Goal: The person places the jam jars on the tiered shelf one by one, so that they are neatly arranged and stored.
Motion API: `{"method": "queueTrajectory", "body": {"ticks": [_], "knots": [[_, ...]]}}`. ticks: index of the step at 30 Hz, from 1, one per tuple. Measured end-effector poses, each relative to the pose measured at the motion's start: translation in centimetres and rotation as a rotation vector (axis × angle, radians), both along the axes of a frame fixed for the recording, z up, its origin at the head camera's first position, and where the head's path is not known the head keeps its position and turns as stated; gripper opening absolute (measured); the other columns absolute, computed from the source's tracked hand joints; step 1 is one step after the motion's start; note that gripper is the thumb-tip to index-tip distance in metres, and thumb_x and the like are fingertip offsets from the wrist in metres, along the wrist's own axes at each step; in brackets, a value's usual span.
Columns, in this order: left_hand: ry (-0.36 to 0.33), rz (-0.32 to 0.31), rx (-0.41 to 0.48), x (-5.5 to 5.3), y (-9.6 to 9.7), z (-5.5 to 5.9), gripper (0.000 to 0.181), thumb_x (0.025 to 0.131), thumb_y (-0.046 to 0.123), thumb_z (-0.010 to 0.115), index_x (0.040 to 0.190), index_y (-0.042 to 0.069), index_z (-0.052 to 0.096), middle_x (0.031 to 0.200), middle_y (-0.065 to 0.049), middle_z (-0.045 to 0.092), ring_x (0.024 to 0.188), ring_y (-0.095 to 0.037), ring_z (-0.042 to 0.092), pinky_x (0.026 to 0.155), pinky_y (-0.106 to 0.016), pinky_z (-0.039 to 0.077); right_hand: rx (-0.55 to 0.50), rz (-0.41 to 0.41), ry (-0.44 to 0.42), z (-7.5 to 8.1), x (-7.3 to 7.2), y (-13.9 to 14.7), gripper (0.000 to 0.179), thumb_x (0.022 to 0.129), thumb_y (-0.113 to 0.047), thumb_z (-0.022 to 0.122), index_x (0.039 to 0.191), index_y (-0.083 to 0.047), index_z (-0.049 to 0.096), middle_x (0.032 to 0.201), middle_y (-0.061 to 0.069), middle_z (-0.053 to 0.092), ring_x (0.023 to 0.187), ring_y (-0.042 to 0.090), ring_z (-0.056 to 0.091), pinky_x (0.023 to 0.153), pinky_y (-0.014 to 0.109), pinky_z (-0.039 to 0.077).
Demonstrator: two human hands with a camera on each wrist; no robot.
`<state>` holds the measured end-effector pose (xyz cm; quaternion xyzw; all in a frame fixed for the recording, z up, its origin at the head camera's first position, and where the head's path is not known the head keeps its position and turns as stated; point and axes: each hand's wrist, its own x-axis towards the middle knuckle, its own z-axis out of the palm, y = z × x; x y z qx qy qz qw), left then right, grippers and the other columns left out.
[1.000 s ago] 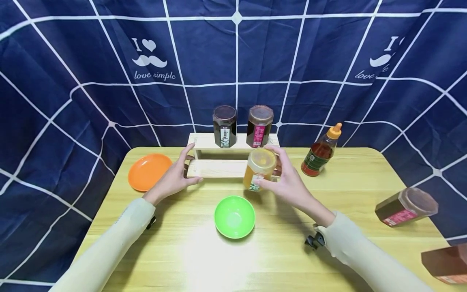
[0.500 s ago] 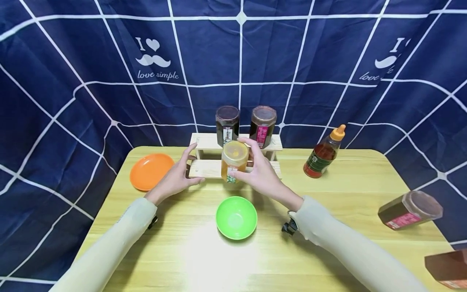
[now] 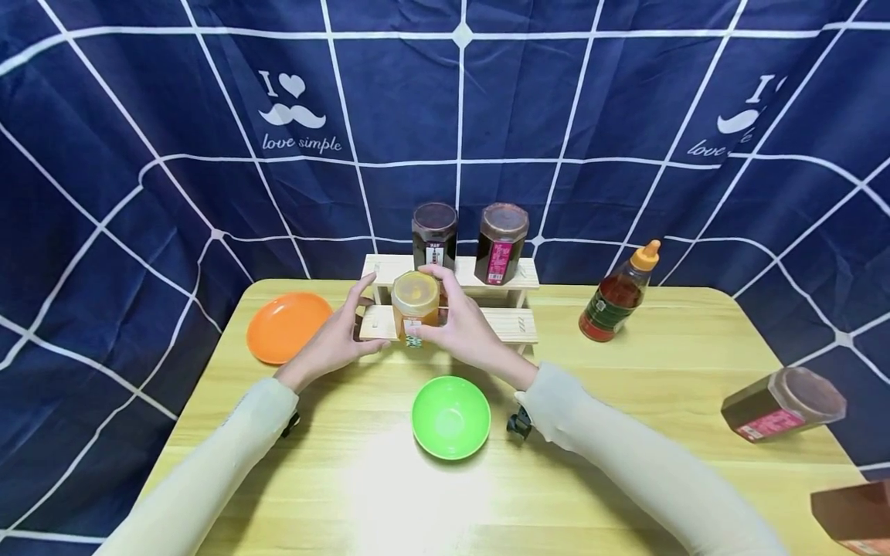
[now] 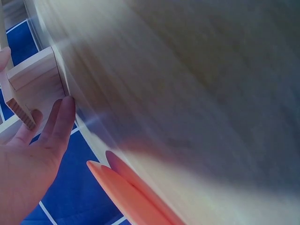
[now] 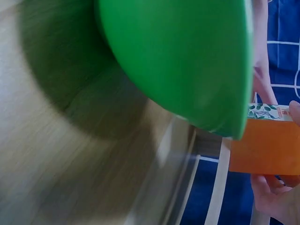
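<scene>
A small two-step wooden rack [image 3: 511,326] stands at the back of the table. My left hand [image 3: 330,344] holds its left end, thumb at the front and fingers reaching behind; the left wrist view shows the fingers [image 4: 61,122] against the rack's side panel. With my right hand [image 3: 469,328] I grip an amber honey jar [image 3: 415,292], thumb on the label side, upright at the left part of the lower step. In the right wrist view the jar [image 5: 267,147] is right at the step's board. Two dark jars, one with a white label [image 3: 434,232] and one with a pink label [image 3: 502,243], stand on the upper step.
A green bowl [image 3: 450,417] sits in front of the rack, close under my right forearm. An orange plate [image 3: 288,326] lies to the left. On the right are a squeeze bottle [image 3: 615,301], a dark jar [image 3: 782,403] and a brownish jar [image 3: 855,513]. A blue curtain [image 3: 389,100] hangs behind.
My right hand has carried the honey jar leftward from the right part of the lower step to its left part. My left hand has stayed at the rack's end.
</scene>
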<state>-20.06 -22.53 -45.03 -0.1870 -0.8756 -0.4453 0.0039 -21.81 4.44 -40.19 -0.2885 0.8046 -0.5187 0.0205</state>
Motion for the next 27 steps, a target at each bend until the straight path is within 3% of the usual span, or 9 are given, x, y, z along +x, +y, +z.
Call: {"method": "queueTrajectory", "body": {"ticks": [8, 15, 18, 23, 27], "knots": [[0.022, 0.002, -0.015, 0.1, 0.3, 0.0, 0.118, 0.089, 0.012, 0.094, 0.174, 0.027, 0.014, 0.138, -0.023, 0.062, 0.101, -0.035, 0.070, 0.088, -0.050, 0.057, -0.007, 0.027, -0.024, 0.0, -0.3, -0.7, 0.095, 0.089, -0.009, 0.093, 0.163, -0.024, 0.036, 0.139, 0.007, 0.062, 0.124, 0.024, 0.066, 0.106, 0.045, 0.053], [0.022, -0.010, -0.006, 0.1, 0.8, -0.2, 0.118, 0.089, 0.013, 0.094, 0.174, 0.027, 0.013, 0.137, -0.022, 0.062, 0.105, -0.035, 0.069, 0.089, -0.050, 0.057, 0.074, -0.011, 0.021, 0.3, -0.5, -0.5, 0.099, 0.088, -0.016, 0.096, 0.165, -0.023, 0.034, 0.140, 0.011, 0.064, 0.124, 0.027, 0.067, 0.105, 0.048, 0.054], [0.022, -0.004, 0.001, 0.1, 0.8, -0.3, 0.118, 0.089, 0.012, 0.094, 0.174, 0.027, 0.013, 0.137, -0.022, 0.062, 0.103, -0.034, 0.070, 0.088, -0.049, 0.057, 0.133, -0.005, 0.068, 0.5, -0.7, -0.5, 0.100, 0.088, -0.022, 0.096, 0.166, -0.020, 0.034, 0.140, 0.011, 0.063, 0.124, 0.026, 0.067, 0.105, 0.046, 0.054], [0.027, 0.000, -0.008, 0.2, 0.5, -0.3, 0.118, 0.089, 0.011, 0.094, 0.173, 0.025, 0.013, 0.138, -0.023, 0.062, 0.102, -0.035, 0.069, 0.087, -0.049, 0.056, 0.299, -0.075, 0.202, 0.8, -0.5, -0.5, 0.101, 0.086, -0.041, 0.097, 0.165, -0.023, 0.037, 0.128, 0.010, 0.069, 0.105, 0.024, 0.071, 0.088, 0.045, 0.058], [0.024, 0.011, -0.013, 0.3, 0.2, -0.2, 0.118, 0.089, 0.011, 0.094, 0.174, 0.026, 0.013, 0.138, -0.022, 0.062, 0.101, -0.033, 0.069, 0.087, -0.048, 0.056, 0.343, -0.090, 0.239, 1.0, -0.5, -0.8, 0.100, 0.088, -0.045, 0.094, 0.166, -0.025, 0.035, 0.119, 0.011, 0.075, 0.097, 0.026, 0.074, 0.081, 0.046, 0.059]]}}
